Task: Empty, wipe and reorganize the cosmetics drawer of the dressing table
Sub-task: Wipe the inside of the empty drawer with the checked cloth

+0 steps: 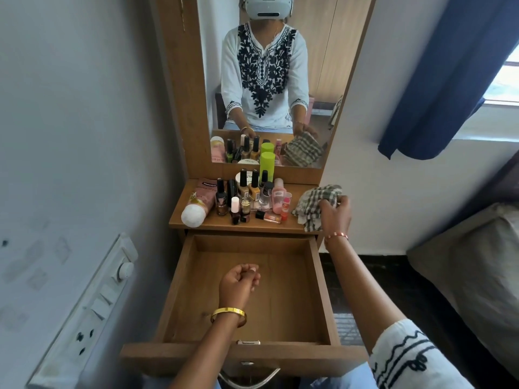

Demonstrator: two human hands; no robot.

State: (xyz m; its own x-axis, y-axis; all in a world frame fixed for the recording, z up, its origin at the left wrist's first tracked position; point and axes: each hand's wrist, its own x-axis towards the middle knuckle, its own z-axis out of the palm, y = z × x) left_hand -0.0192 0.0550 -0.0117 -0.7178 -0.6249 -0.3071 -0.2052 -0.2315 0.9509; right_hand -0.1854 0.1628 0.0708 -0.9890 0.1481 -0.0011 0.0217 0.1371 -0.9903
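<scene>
1. Head view: the wooden drawer [179,290] is pulled fully out below the dressing table top [283,224], and nothing is seen lying on its bare floor.
2. Nail polish bottles [243,202], a pink tube [198,204] lying on its side, a lime-green bottle [266,165] and small pink bottles [278,196] are crowded on the left and middle of the top, near the mirror [269,80].
3. Open room is left along the front edge of the top; the drawer is flanked by a wall switch panel [92,304] on the left and a bed [474,270] on the right.
4. The left hand [238,283] is held over the drawer's middle, fingers curled together with nothing visibly in them.
5. The right hand [335,216] is stretched to the top's right end, where a checked cloth [316,204] is clutched by its fingers.
</scene>
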